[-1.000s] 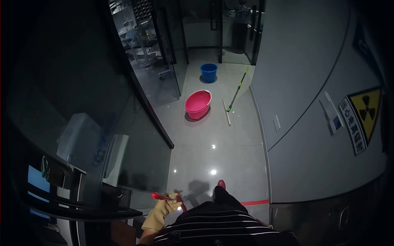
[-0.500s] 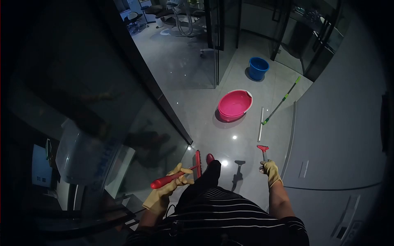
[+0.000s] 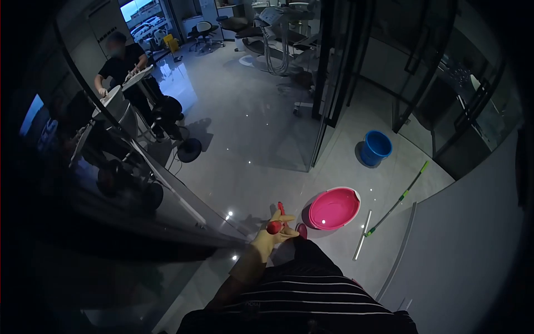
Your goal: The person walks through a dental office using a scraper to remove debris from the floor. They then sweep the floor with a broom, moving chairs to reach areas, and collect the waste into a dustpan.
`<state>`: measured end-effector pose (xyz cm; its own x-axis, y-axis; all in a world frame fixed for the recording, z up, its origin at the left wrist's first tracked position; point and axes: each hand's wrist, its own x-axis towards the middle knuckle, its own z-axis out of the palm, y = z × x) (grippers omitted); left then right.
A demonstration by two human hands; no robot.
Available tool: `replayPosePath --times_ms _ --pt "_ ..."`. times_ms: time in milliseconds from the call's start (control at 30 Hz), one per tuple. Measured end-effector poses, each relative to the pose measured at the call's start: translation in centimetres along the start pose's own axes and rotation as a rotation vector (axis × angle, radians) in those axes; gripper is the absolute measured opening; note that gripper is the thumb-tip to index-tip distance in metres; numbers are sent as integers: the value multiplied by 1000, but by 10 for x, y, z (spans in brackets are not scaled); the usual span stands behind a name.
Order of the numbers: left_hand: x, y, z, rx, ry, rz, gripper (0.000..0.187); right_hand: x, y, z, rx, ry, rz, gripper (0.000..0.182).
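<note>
My left hand (image 3: 271,242), in a pale yellow rubber glove, is closed around the red handle of a T-shaped cleaning tool (image 3: 274,227). The handle end points up toward me, and the tool's red head shows partly beyond the fingers, above the floor. Just right of that hand is my dark red shoe (image 3: 301,230), with a pink basin (image 3: 334,209) past it. My right hand is out of sight; a small bit of red shows at the right edge of my striped shirt, too little to identify.
A floor squeegee with a green-and-grey pole (image 3: 396,203) lies right of the basin. Farther off stands a blue bucket (image 3: 376,149). Glass panels (image 3: 328,131) divide the space, and a grey cabinet (image 3: 450,250) curves along the right. A person (image 3: 125,61) works at the far left.
The view has swung up and left, bringing the other person into sight. My left hand has moved forward with the red tool, its handle now end-on. My right hand with the red-headed scraper has left view.
</note>
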<state>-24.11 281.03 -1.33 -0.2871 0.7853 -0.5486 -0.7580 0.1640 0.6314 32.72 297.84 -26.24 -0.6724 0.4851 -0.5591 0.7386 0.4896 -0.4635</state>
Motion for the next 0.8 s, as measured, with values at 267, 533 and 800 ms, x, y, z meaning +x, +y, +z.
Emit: replayPosePath --times_ms 267,533,800 --pt "141 102 -111 1045 441 523 63 257 -91 -221 154 -150 -375 24" --pt "148 202 -129 251 365 910 55 645 -409 -309 651 -326 459 31" --pt "210 348 -265 -258 282 538 47 789 -699 -406 646 -287 50 35"
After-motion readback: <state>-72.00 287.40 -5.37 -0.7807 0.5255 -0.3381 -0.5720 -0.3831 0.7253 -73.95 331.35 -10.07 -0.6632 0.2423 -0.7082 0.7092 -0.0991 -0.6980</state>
